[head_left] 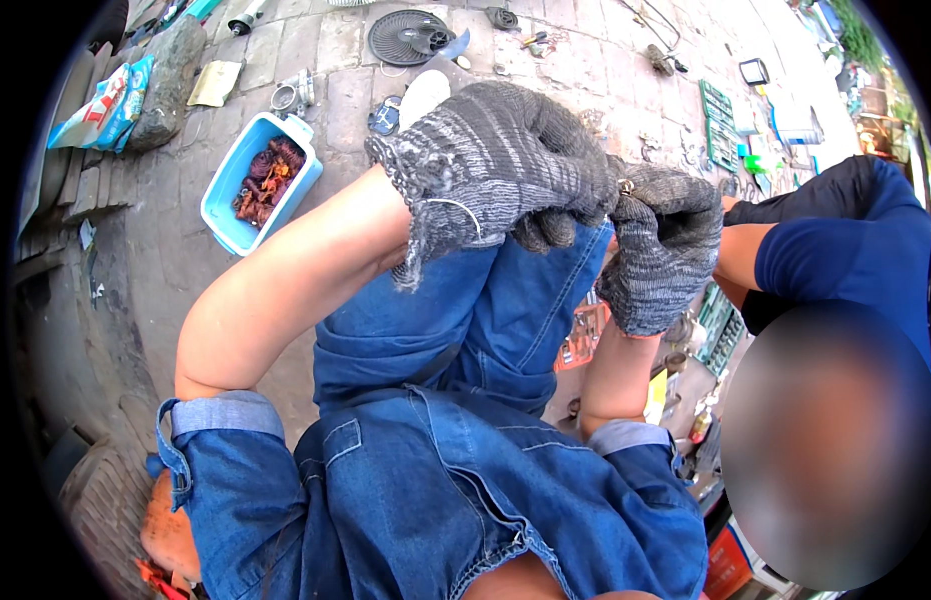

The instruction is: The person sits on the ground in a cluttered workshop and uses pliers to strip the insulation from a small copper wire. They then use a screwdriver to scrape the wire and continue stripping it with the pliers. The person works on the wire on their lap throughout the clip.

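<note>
On the left, a blue tub stands on the paved floor, holding reddish-brown coils. To its right, the gloved left grip curls toward a small metallic piece (too tiny to identify); whether it pinches it, I cannot tell. The piece sits between both hands, pinched by the gloved right grip. Farther right lies a green case, then a co-worker's blue sleeve

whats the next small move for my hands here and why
Probably ease the left hand back slightly while the right hand steadies: they meet at a small piece and seem to cover most of it, so its shape is hard to check.
</note>
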The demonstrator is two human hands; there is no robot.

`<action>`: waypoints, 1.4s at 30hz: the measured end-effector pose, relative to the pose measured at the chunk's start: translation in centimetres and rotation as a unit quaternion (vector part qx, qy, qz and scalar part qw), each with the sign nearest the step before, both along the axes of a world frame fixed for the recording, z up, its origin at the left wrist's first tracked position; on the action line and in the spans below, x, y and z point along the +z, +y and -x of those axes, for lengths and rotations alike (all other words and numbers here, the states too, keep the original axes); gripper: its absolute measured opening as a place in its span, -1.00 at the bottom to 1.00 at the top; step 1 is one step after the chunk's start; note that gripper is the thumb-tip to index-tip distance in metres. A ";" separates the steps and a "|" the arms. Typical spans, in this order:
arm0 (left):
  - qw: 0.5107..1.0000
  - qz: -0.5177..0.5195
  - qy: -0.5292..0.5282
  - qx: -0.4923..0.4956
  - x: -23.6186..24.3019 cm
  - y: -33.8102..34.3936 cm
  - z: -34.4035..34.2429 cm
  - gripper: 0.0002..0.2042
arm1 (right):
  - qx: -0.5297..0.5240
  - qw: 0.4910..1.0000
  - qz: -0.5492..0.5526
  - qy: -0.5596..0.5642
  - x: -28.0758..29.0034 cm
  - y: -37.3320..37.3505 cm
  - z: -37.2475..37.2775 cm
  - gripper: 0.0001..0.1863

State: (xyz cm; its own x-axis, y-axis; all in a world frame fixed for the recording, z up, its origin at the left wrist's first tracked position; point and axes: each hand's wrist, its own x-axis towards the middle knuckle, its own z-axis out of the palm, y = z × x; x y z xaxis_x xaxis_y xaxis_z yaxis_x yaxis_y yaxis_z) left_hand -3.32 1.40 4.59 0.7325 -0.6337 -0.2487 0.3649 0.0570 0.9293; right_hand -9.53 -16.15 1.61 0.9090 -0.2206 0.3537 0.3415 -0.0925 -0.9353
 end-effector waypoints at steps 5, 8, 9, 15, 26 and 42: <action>0.999 -0.015 -0.029 -0.008 -0.2 -0.1 -0.2 -0.82 | -0.011 1.000 -0.009 0.024 0.2 0.2 0.0 -0.70; 0.998 -0.042 -0.045 -0.017 0.3 -0.1 -0.3 -0.83 | -0.015 1.000 0.011 0.013 0.0 0.2 -0.1 -0.71; 0.997 -0.053 -0.051 -0.018 0.5 0.0 -0.3 -0.84 | -0.015 1.000 0.014 0.010 0.0 0.2 -0.1 -0.71; 0.991 -0.087 -0.079 -0.058 0.6 0.0 -0.9 -0.86 | -0.029 0.999 0.023 0.007 -0.1 0.3 0.0 -0.71; 0.994 -0.074 -0.056 -0.049 -0.1 -0.4 -0.8 -0.83 | -0.013 0.997 0.041 -0.066 -0.8 -0.1 -0.4 -0.72; 1.000 0.007 0.005 -0.015 -0.9 -0.5 0.8 -0.76 | 0.013 0.994 0.084 -0.071 -0.2 -0.2 -0.5 -0.77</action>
